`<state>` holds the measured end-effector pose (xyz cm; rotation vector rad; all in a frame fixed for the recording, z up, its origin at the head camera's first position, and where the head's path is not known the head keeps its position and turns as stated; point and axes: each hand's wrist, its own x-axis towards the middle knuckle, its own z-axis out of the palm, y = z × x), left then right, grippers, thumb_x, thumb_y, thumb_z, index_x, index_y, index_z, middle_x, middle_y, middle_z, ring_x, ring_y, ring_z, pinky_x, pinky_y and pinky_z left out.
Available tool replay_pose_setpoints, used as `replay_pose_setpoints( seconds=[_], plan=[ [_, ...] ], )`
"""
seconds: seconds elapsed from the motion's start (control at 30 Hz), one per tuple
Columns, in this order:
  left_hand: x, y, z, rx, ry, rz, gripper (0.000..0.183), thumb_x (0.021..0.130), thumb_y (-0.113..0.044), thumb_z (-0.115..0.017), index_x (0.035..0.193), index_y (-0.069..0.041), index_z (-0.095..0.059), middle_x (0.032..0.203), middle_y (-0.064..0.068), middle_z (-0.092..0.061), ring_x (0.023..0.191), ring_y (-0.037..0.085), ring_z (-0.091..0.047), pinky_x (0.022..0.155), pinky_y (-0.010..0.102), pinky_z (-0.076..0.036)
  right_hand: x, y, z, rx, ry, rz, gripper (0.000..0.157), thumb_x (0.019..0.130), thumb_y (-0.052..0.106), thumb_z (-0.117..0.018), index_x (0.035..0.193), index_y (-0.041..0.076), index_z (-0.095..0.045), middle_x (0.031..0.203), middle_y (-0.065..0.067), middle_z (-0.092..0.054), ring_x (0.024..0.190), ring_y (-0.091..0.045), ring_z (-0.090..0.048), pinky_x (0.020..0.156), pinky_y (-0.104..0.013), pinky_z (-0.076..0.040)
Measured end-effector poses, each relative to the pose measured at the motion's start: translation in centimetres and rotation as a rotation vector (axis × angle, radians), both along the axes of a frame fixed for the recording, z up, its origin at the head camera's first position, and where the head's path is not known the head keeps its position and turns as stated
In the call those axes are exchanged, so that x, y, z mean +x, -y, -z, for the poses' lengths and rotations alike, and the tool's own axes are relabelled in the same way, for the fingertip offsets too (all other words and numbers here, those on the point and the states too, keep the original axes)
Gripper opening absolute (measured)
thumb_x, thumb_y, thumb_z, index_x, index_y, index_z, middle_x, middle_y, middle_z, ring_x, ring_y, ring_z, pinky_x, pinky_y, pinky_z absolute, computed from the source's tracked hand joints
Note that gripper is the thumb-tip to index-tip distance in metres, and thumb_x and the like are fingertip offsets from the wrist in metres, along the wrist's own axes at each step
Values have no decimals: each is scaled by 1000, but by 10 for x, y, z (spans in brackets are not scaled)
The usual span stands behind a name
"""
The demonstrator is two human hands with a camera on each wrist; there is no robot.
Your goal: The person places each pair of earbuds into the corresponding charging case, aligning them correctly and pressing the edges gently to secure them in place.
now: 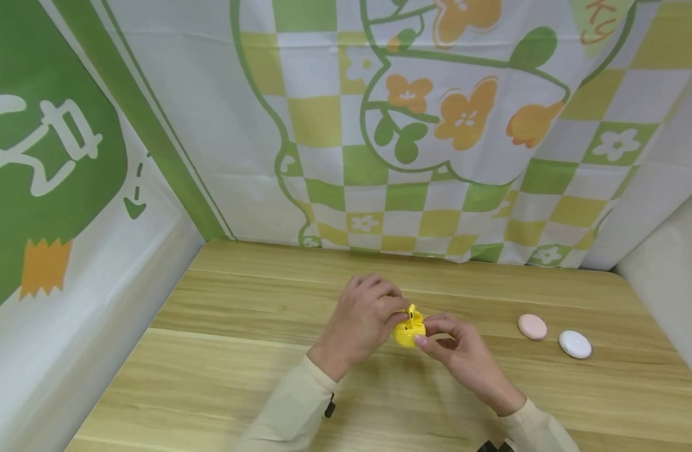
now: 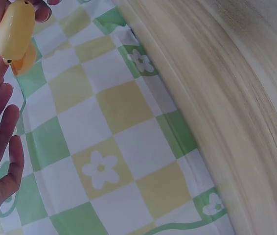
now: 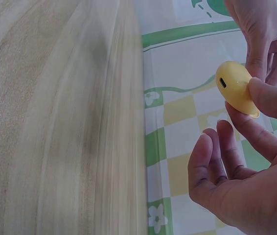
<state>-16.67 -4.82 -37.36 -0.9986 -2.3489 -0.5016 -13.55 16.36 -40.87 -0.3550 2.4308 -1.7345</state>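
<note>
A small yellow earbud case [image 1: 407,337] stands lid up, held above the wooden table between both hands. My right hand [image 1: 467,361] grips its side between thumb and forefinger, while the other fingers curl loosely. At the case's opening, my left hand [image 1: 358,320] pinches a yellow earbud [image 1: 412,311] with thumb and forefinger. The right wrist view shows the underside of the case [image 3: 234,87] with a dark charging port. In the left wrist view the case [image 2: 15,30] is at the top left corner, and the earbud is mostly hidden.
On the table [image 1: 221,370], to the right of the hands, lie a pink round case [image 1: 532,327] and a white round case [image 1: 575,344]. Behind the table hangs a green-and-yellow checked cloth [image 1: 365,166]. A printed cloth wall [image 1: 154,276] borders the left side.
</note>
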Motion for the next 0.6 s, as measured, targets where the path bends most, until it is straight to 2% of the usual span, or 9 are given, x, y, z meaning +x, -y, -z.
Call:
replay_pose_setpoints(
  seconds=[0.6],
  plan=[
    [2,0,0,-17,-36,-10,8,86,-19,-84,93,-20,-81,95,-5,-72,95,16,-63,83,34,-49,0,0,0,-35,-15,-11,18,97,16,-71,107,2,-75,119,-14,-62,115,-30,-56,89,-31,-55]
  ],
)
